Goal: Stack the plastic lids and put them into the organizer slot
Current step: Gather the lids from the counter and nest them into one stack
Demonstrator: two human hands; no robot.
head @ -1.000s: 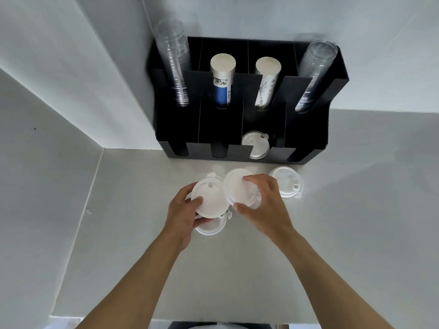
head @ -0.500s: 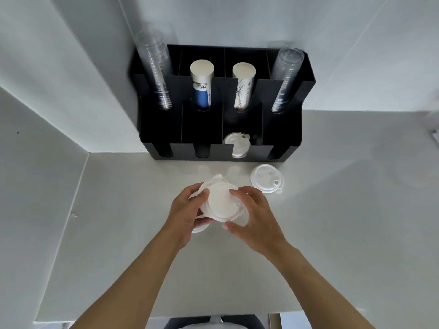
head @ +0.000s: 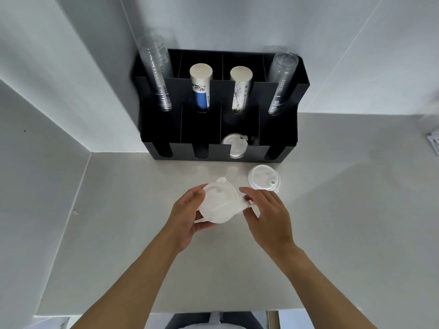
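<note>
A stack of white plastic lids [head: 219,204] is held above the counter [head: 332,222] between both hands. It is grasped at its left edge by the left hand [head: 187,218], thumb under and fingers over, and at its right edge by the fingertips of the right hand [head: 268,213]. Just beyond the right hand, one lid [head: 263,179] is lying flat on the counter. Further beyond the grip the black organizer [head: 218,129] is placed against the wall, with lids [head: 235,147] in its third front slot. Open counter is seen on both sides of the hands.
</note>
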